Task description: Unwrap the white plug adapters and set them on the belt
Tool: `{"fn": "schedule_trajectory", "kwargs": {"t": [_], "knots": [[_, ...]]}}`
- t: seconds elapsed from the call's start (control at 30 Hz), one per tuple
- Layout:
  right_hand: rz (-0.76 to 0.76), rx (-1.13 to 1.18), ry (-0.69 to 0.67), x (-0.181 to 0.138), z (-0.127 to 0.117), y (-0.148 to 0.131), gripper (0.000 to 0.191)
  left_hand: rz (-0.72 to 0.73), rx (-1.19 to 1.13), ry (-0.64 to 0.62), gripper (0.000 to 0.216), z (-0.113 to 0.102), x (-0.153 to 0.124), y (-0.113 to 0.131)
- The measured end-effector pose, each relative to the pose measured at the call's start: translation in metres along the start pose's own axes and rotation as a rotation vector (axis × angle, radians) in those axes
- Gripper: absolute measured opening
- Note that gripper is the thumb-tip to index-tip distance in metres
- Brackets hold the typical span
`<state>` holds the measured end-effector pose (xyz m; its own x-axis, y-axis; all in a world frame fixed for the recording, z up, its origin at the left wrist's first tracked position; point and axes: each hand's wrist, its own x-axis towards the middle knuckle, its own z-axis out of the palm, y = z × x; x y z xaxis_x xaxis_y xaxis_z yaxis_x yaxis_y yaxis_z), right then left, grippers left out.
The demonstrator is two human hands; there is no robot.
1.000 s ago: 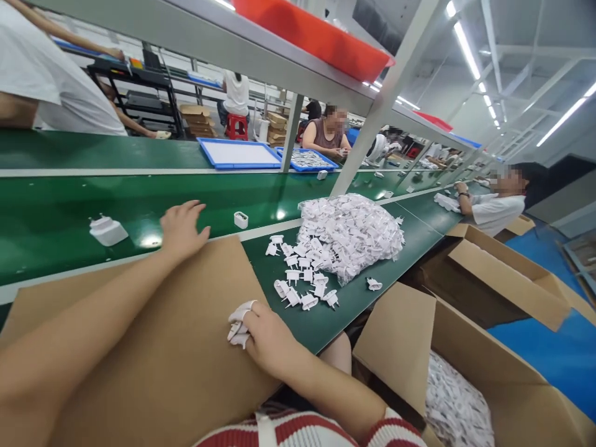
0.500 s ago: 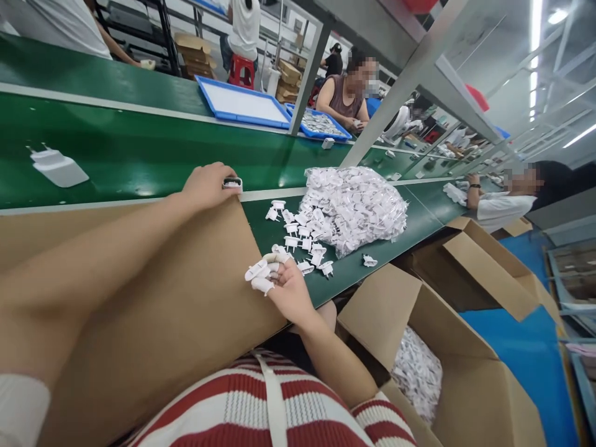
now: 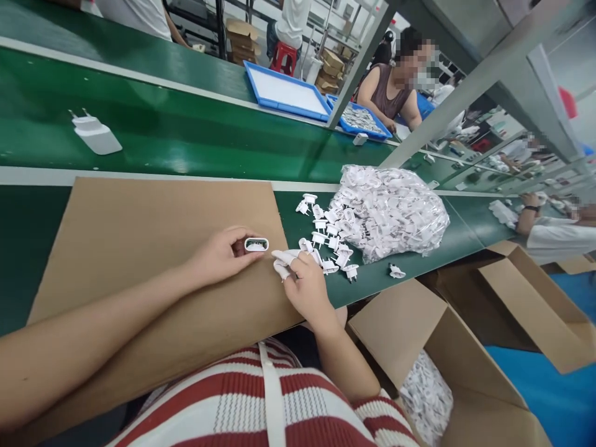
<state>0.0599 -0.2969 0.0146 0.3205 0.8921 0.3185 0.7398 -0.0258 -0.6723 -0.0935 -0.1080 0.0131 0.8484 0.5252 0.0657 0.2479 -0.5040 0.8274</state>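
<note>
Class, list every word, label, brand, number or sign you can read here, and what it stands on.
None can be read.
White casing in the left hand: no legible marking.
White charger on the green belt: none legible.
Cardboard sheet: none visible.
Distant stacked boxes: too small and blurred to tell.

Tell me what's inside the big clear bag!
Lots of white plug pieces show through the clear bag. Outer ones cover the middle, so I can't see there.

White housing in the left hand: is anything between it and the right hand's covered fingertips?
Nothing visible. The left hand holds the white housing beside the covered fingertips of the right hand, with only a narrow gap above the cardboard between them.
</note>
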Motion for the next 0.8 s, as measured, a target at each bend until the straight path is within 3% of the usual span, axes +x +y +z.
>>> {"fn": "schedule_trajectory", "kwargs": {"t": [0.1, 0.23, 0.37, 0.47, 0.6, 0.8], "knots": [[0.011, -0.150, -0.025, -0.004, 0.012, 0.003, 0.056, -0.004, -0.038, 0.020, 0.039, 0.005, -0.001, -0.003], [0.147, 0.015, 0.147, -0.006, 0.024, 0.009, 0.061, -0.045, -0.053, 0.036, 0.044, 0.006, -0.002, -0.006], [0.223, 0.228, 0.252, 0.003, 0.022, 0.007, 0.045, -0.067, -0.065, 0.013, 0.045, 0.007, -0.002, -0.012], [0.098, 0.166, 0.302, 0.016, 0.016, -0.005, 0.035, -0.060, -0.079, 0.000, 0.047, 0.007, -0.001, -0.015], [-0.163, -0.044, 0.180, 0.034, 0.012, -0.020, 0.043, 0.006, -0.125, -0.001, 0.045, 0.007, -0.002, -0.016], [-0.191, -0.269, 0.038, 0.044, 0.016, -0.019, 0.059, 0.013, -0.157, 0.001, 0.056, 0.009, -0.003, -0.022]]}}
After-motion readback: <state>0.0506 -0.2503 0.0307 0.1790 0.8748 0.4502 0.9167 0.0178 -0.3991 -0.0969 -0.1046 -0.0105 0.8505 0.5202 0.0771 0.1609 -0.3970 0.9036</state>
